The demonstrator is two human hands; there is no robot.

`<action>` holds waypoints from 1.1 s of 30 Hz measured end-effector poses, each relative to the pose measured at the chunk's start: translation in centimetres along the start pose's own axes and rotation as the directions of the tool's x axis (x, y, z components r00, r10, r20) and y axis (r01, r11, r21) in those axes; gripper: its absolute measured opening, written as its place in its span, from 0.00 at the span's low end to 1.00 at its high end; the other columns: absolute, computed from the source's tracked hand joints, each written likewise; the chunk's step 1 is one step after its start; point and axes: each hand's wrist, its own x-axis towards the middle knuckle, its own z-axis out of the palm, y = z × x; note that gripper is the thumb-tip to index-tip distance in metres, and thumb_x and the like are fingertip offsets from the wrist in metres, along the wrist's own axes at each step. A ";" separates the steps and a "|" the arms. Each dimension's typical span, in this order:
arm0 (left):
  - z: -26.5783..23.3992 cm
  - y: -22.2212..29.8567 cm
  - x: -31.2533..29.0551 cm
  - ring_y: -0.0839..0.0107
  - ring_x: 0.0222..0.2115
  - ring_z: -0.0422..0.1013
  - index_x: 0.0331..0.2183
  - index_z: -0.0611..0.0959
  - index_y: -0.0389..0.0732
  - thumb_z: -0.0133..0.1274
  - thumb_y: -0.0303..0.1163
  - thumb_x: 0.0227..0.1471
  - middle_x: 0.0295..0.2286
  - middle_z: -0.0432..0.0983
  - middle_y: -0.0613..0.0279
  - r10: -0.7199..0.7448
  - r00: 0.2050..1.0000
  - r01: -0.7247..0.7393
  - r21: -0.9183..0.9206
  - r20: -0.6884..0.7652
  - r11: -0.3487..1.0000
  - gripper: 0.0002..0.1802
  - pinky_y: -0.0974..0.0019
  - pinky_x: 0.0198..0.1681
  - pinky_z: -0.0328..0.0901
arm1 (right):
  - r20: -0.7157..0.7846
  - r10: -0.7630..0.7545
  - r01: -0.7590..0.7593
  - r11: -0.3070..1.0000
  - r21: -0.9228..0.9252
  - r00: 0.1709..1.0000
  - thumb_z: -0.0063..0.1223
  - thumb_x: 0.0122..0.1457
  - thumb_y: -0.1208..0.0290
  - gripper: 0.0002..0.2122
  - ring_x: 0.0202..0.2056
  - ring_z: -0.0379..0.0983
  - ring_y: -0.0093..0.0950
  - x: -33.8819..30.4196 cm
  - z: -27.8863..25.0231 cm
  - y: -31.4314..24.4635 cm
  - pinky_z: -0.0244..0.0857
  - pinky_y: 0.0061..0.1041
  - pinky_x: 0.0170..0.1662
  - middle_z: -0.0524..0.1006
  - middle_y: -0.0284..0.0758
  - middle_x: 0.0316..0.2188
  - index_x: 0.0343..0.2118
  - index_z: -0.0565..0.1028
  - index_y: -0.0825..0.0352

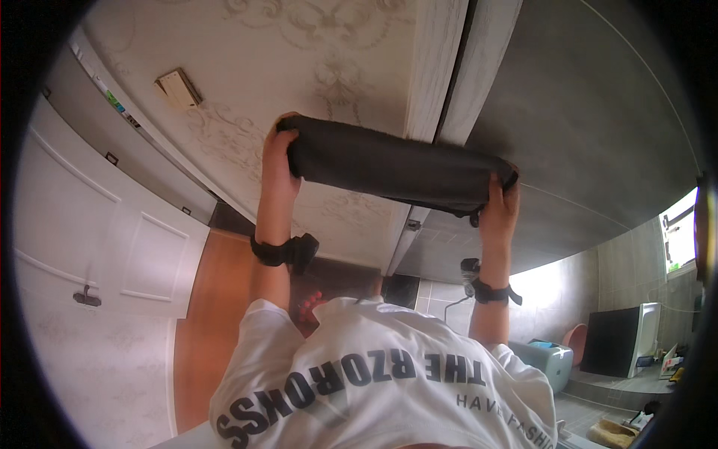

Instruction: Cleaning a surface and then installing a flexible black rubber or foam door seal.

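A folded dark grey cloth (389,163) is stretched out lengthwise between my raised hands, its right end lower than its left. My left hand (283,146) is closed round the left end, with the thumb over the near face. The right end is gripped by my right hand (499,198), fingers over its edge. A small dark piece hangs from the cloth's lower edge beside my right hand; I cannot make out what it is. Black straps with small devices circle my left wrist (284,253) and right wrist (493,292).
Beyond the cloth stand a patterned wall (336,45) with a switch plate (179,88), a pale door frame (437,67) and a dark grey tiled wall (583,97). A white door (112,202) is at left. At lower right are a grey-blue bin-like container (550,367) and a black-fronted appliance (612,342).
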 end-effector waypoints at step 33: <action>7.8 -3.9 -2.3 0.58 0.15 0.63 0.20 0.68 0.40 0.62 0.22 0.23 0.16 0.64 0.58 0.549 0.629 -0.764 0.568 0.551 0.305 0.18 0.67 0.17 0.59 | 0.120 -0.786 0.417 0.187 -0.889 0.607 0.59 0.41 0.70 0.13 0.21 0.66 0.37 4.9 -8.0 1.2 0.58 0.31 0.24 0.69 0.38 0.18 0.28 0.69 0.67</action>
